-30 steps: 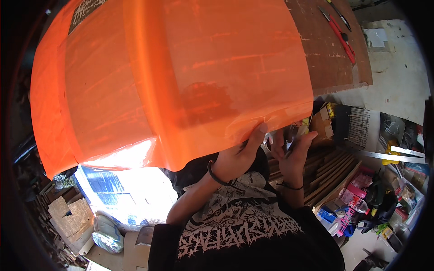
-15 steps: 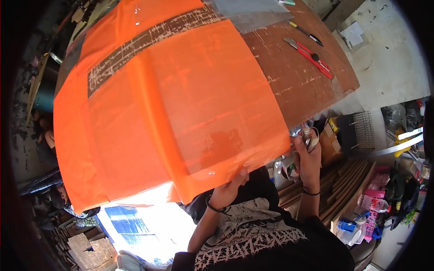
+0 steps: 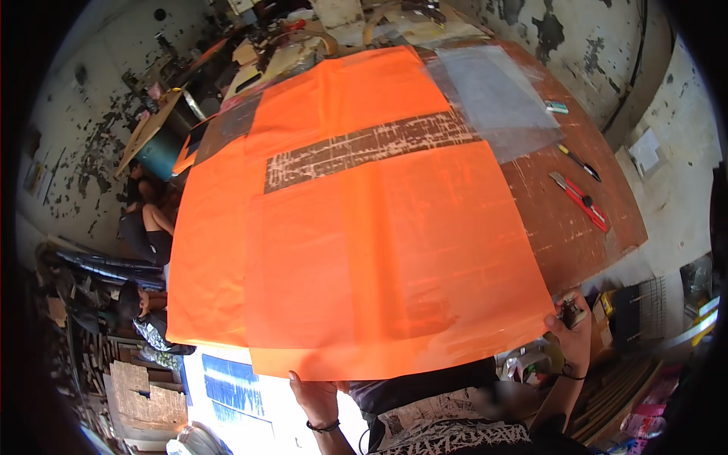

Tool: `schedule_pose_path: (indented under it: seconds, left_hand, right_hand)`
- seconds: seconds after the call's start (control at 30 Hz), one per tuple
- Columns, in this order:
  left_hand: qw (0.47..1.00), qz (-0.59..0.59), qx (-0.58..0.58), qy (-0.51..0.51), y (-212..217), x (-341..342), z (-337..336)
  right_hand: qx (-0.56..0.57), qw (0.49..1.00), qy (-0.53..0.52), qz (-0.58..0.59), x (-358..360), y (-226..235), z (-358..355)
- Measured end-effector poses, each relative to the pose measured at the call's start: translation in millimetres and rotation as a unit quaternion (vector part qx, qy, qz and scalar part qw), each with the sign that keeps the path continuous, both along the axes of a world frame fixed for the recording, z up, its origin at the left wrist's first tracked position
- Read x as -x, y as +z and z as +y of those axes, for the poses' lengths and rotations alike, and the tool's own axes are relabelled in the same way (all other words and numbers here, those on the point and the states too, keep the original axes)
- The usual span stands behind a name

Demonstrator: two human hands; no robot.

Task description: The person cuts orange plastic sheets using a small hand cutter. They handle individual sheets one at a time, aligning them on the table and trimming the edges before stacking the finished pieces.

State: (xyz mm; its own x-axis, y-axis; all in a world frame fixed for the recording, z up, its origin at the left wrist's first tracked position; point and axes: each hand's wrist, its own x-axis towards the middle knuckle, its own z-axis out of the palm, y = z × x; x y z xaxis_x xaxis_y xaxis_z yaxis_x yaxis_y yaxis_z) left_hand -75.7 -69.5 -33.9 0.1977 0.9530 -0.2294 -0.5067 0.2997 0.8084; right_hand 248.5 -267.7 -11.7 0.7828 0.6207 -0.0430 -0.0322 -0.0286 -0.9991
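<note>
A large orange sheet [image 3: 462,220], thin enough that the board shows through in places, covers much of a worn brown tabletop [image 3: 561,250]. My left hand [image 3: 315,400] is at its near edge, thumb on top and the other fingers mostly hidden below. At the near right corner, my right hand [image 3: 574,337] is closed round a small shiny metal tool [image 3: 570,309] with a rounded loop; its exact kind is unclear. The thumb of that hand reaches the sheet's corner. A red utility knife [image 3: 580,202] with its blade out lies to the right.
Beside the knife lie a black-and-yellow pen [image 3: 580,163] and a small green-and-white item [image 3: 556,107]. Clear plastic sheeting [image 3: 497,95] rests at the back right. Another person [image 3: 155,220] sits at the left. Cardboard scraps [image 3: 144,406] and stacked strips are below the table's level.
My view has tilted up, showing more of the table and room. Along the sheet's near edge, my left hand has slid leftward. The near part of the sheet lies flatter, its raised fold softened.
</note>
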Motion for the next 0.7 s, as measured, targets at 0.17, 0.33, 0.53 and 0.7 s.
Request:
schedule_pose_path:
  seconds: [0.17, 0.33, 0.53, 0.7]
  left_hand:
    - [0.992, 0.088, -0.085, 0.014, 27.6, 12.4, 21.5]
    - [0.968, 0.062, -0.223, 0.099, 124.7, 18.7, 58.3]
    - [0.922, 0.0, -0.346, -0.174, 257.9, -43.8, 197.4]
    - [0.923, 0.083, -0.348, -0.145, 327.9, -114.5, 308.0]
  right_hand:
    - [-0.042, 0.997, 0.016, -0.055, -12.8, 16.9, 9.3]
    - [-0.306, 0.945, 0.0, -0.116, -32.2, 93.0, 47.4]
    - [-0.266, 0.935, -0.115, -0.203, -54.7, 228.2, 160.1]
    - [-0.19, 0.918, 0.016, -0.348, -132.0, 310.1, 264.1]
